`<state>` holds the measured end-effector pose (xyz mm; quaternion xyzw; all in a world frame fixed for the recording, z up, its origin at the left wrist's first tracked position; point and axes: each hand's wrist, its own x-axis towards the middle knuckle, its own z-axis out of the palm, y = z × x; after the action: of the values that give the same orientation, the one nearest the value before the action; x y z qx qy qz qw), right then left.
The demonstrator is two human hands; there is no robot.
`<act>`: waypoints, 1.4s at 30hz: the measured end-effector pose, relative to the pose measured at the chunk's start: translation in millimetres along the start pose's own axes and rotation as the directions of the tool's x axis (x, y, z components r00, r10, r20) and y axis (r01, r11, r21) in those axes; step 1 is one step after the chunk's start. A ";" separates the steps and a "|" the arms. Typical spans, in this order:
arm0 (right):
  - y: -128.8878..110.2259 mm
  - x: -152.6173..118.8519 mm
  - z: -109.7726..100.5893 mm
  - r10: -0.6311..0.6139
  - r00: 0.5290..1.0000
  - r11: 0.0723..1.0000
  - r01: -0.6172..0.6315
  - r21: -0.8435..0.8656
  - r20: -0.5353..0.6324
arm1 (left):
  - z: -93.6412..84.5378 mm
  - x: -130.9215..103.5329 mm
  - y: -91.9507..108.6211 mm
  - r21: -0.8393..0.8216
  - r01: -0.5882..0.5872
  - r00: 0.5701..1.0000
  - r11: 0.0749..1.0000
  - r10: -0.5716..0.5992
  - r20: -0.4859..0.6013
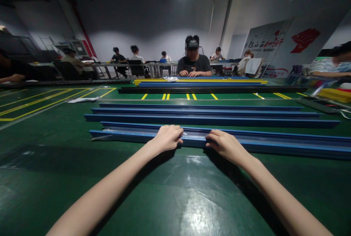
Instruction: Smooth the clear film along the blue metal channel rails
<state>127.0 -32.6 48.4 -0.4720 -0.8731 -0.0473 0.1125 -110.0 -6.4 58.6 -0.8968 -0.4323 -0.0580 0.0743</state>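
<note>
A long blue channel (274,143) lies across the green table in front of me, its open trough facing up. My left hand (169,137) grips its near wall left of the middle, with the fingers curled over the edge. A short way to the right, my right hand (222,144) has its fingers bent over the same near wall. Bare channel shows between the two hands. What the fingertips do inside the trough is partly hidden.
Behind it lie more blue channels (205,122), then a long black strip (219,90) and yellow strips (257,82). A person (193,62) sits across the table. A dark tray (318,104) lies at the right, a white sheet (84,99) at the left.
</note>
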 end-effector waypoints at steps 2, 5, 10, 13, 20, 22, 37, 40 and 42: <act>7.8 -7.7 -1.8 0.022 1.000 1.000 -0.022 -0.014 -0.013 | -0.9 -6.0 -6.2 0.011 0.025 1.000 1.000 -0.025 0.001; 22.1 -19.8 -2.2 0.043 0.998 0.998 -0.044 -0.035 -0.054 | -2.4 -16.0 -16.2 0.026 0.062 0.998 0.998 -0.063 0.003; 37.5 -29.3 2.4 0.061 0.989 0.995 -0.071 -0.072 -0.131 | -6.9 -27.9 -24.5 0.044 0.117 0.993 0.992 -0.118 0.030; 37.8 -27.2 5.3 0.027 0.991 0.995 -0.039 -0.092 -0.132 | -9.0 -30.4 -23.0 0.042 0.123 0.991 0.992 -0.125 0.042; 25.7 -11.5 8.9 0.005 0.993 0.983 -0.027 -0.184 -0.121 | -11.2 -19.7 -8.1 -0.030 0.059 0.998 0.998 -0.059 0.011; 17.8 -3.5 10.7 -0.003 0.994 0.978 -0.021 -0.208 -0.114 | -9.3 -11.2 -1.4 -0.043 0.050 0.999 0.998 -0.051 -0.004; -2.1 13.1 11.1 -0.042 0.991 0.979 0.015 -0.202 -0.131 | 8.4 4.8 7.8 0.041 0.009 1.000 0.999 -0.008 -0.025; 12.2 1.8 11.4 -0.026 0.989 0.980 -0.003 -0.198 -0.145 | 6.8 -2.3 -3.5 0.073 0.032 0.999 0.997 -0.031 -0.020; 22.4 -7.0 11.1 -0.011 0.987 0.979 -0.023 -0.201 -0.163 | 5.9 -8.6 -12.5 0.091 0.063 0.998 0.994 -0.062 -0.016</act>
<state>147.7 -23.8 35.4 -0.4782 -0.8502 -0.1741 0.1350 -124.9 -4.2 52.4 -0.8781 -0.4618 -0.0463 0.1164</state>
